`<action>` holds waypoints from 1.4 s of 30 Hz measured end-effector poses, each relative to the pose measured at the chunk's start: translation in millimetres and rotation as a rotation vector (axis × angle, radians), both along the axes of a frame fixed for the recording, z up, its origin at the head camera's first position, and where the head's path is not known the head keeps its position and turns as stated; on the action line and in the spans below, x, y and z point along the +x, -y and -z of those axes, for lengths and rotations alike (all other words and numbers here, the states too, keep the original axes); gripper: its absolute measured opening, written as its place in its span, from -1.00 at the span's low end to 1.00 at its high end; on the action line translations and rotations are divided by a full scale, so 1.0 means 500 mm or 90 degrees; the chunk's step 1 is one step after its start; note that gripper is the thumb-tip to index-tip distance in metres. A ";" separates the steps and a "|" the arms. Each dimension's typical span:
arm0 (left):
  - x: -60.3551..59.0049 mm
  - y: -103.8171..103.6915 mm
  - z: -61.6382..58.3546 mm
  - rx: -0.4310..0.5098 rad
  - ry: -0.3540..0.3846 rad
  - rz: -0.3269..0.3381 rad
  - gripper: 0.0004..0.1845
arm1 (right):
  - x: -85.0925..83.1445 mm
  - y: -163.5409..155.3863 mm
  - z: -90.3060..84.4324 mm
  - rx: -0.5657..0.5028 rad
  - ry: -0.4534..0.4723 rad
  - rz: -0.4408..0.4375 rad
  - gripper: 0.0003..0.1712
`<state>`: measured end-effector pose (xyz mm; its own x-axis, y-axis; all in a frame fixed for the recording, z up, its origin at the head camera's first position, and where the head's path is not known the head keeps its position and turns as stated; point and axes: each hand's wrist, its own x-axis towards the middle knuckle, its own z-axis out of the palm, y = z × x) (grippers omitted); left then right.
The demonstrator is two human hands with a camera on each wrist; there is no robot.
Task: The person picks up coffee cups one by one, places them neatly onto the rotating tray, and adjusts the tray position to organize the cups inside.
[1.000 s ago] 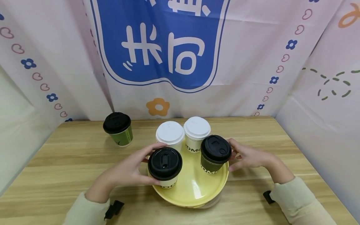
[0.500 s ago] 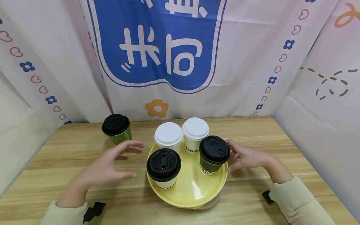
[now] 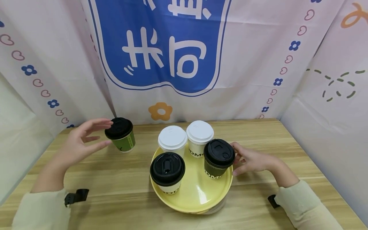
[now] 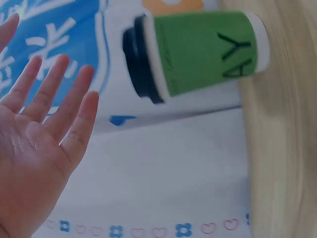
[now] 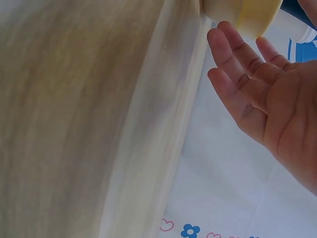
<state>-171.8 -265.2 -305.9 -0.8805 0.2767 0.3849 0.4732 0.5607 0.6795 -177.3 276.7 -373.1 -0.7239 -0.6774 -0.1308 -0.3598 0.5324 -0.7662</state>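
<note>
A green paper cup point(image 3: 124, 142) with a black lid stands upright at the back left of the table. My left hand point(image 3: 81, 140) is just left of it, fingers spread and thumb apart; in the left wrist view a gap shows between the fingertips and the cup point(image 4: 203, 54). Two white-lidded cups, one point(image 3: 172, 137) beside the other point(image 3: 200, 131), stand at the back of a round yellow tray point(image 3: 195, 198). A black-lidded cream cup point(image 3: 168, 169) and a black-lidded dark cup point(image 3: 217, 158) stand farther forward. At the tray's right edge, my right hand point(image 3: 253, 161) has loosely bent fingers near the dark cup.
The yellow tray sits raised above the wooden table point(image 3: 115, 191). A printed cloth point(image 3: 244, 48) hangs behind the table's back edge, and white cloth walls point(image 3: 339, 134) close both sides. Black straps point(image 3: 77, 196) show at the wrists.
My left hand has let go of the black-lidded cream cup and moved left to the green cup. The cups stay in place, and my right hand stays by the dark cup.
</note>
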 end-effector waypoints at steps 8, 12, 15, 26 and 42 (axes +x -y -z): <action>-0.059 0.028 0.021 -0.019 0.071 -0.072 -0.29 | 0.000 0.000 -0.001 -0.002 0.008 0.004 -0.12; -0.081 0.036 0.029 -0.023 0.135 -0.067 -0.17 | -0.001 0.000 0.000 -0.001 0.008 0.004 -0.12; -0.094 0.037 0.039 -0.019 0.166 -0.057 -0.09 | -0.001 -0.002 0.001 0.000 0.007 0.004 -0.12; -0.136 0.046 0.087 -0.015 0.257 -0.028 0.09 | -0.005 -0.004 0.006 0.002 0.007 0.009 -0.09; -0.153 0.037 0.116 0.025 0.298 -0.024 0.09 | -0.007 -0.005 0.008 -0.002 0.017 0.011 -0.09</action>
<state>-248.5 -283.7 -363.7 -0.9712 0.2338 -0.0466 0.0904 0.5419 0.8356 -180.9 279.5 -377.3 -0.7322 -0.6650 -0.1473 -0.3303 0.5357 -0.7771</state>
